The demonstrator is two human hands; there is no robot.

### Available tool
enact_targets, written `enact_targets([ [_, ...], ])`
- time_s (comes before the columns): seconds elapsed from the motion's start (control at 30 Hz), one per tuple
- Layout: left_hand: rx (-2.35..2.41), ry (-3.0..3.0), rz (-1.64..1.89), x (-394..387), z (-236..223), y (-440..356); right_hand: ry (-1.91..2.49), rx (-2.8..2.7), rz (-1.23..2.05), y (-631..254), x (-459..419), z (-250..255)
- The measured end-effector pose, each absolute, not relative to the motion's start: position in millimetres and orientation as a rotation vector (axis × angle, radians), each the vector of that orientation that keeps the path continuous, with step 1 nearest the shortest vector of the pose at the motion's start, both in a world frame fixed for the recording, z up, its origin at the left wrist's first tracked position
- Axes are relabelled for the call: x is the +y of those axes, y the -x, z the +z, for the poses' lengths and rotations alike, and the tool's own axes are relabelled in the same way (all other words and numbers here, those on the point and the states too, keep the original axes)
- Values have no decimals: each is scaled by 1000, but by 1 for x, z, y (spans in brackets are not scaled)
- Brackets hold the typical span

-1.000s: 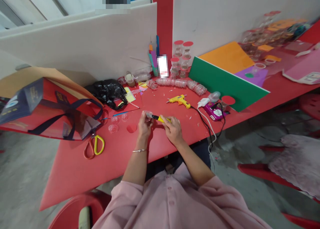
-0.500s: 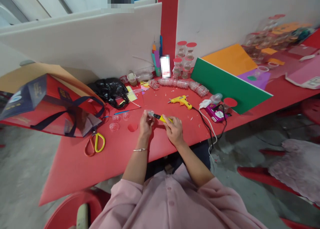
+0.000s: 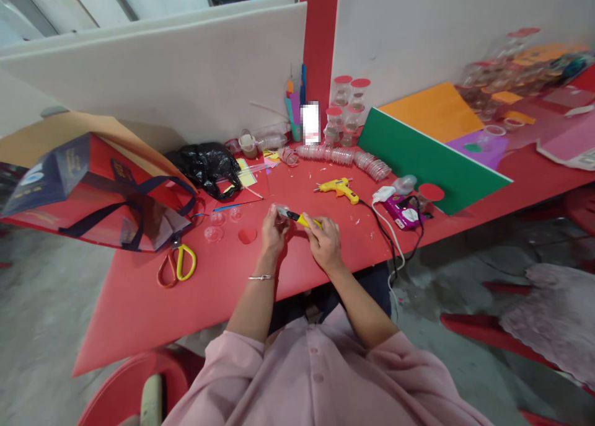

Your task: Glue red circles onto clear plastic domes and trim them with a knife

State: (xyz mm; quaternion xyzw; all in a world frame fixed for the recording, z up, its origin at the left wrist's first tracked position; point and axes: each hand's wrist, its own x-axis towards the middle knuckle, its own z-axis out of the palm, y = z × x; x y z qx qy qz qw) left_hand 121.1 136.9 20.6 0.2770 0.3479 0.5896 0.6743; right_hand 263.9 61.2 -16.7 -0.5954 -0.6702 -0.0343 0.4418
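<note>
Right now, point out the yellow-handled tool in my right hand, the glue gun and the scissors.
Yellow-handled tool (image 3: 303,219): head view, on its yellow handle.
Glue gun (image 3: 338,187): head view, on its yellow body.
Scissors (image 3: 180,264): head view, on the yellow handle loop.

Soft, dimmish light – edges stretched w/ blur, ctr. clearer – white rect. (image 3: 310,123) pixelated.

A yellow glue gun (image 3: 341,188) and scissors (image 3: 179,263) are borne by the red table (image 3: 204,308). Clear plastic pieces (image 3: 214,233) are scattered there.
</note>
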Motion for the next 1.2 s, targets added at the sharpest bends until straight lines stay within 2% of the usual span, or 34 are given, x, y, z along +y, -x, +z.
enact_targets([
  [0.67,729,-633,1333,138,18,-120,1523,-1661,-45,-262,61,-18],
  [0.9,643,-655,1345,139,20,-113,1613,-1414,-87,-273,70,-22],
  [1.2,558,-636,1226,139,18,-121,1466,-1618,-66,-266,64,-18],
])
